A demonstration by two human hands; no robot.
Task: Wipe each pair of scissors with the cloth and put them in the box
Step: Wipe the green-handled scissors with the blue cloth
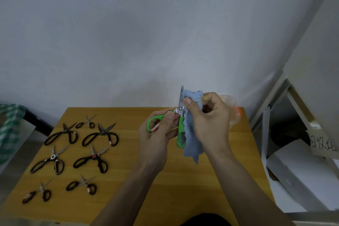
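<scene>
Nearest the person, both forearms reach forward over the wooden table (183,180). Well off to the left of the left hand (156,140), seven dark-handled pairs of scissors lie flat on the table in loose rows: the closest two are a small brown-handled pair (37,194) and a small black pair (81,185); beyond them a pair with a white pivot (50,161) and a pair with a red pivot (91,159); farther still two long black pairs (62,135) (102,135), and at the back a tiny pair (86,122). All lie apart from one another, blades partly spread.

The left hand is raised above the table, its fingers and thumb curled round the green scissors (180,126), gripping near the pivot with one green loop showing at the hand's left side and the other hanging down beside it. The blades point upward and away.

Just right of it, the right hand (209,123) pinches the blue cloth (192,134) against the blade, thumb pressed on the cloth just above the pivot. The cloth bunches over the blade's right side above the thumb and trails down below the hand.

Behind the right hand, mostly hidden by it, a clear plastic box (233,113) with an orange part stands at the table's far right corner. Beyond is a pale wall (165,33).
</scene>
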